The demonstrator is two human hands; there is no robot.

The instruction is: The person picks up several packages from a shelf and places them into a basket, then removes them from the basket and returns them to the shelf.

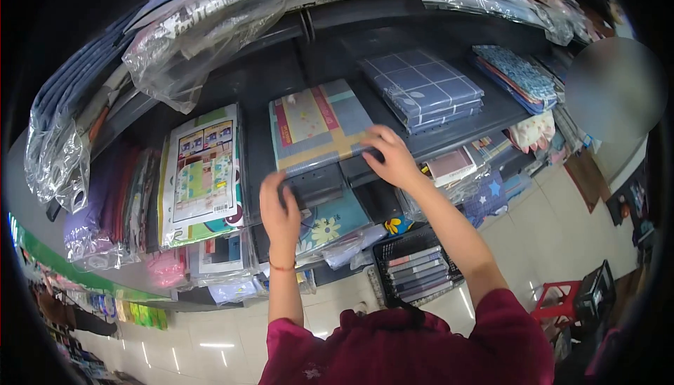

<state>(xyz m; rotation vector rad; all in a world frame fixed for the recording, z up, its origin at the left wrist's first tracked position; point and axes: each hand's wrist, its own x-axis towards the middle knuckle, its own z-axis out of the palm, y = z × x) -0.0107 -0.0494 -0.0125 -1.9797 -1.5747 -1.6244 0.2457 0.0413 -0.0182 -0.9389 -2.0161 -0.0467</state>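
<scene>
On the dark shelf (449,128), both hands are gripping a flat bedding pack (317,126) by its near edge, left hand (281,211) and right hand (390,157) fingers curling over it (slippery plastic is risking a slide off the ledge).

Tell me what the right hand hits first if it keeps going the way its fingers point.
Likely nothing new: the right hand already rests on the floral-print bedding pack. Its fingers point left along the pack's near edge, toward the left hand; depth is unclear.
</scene>
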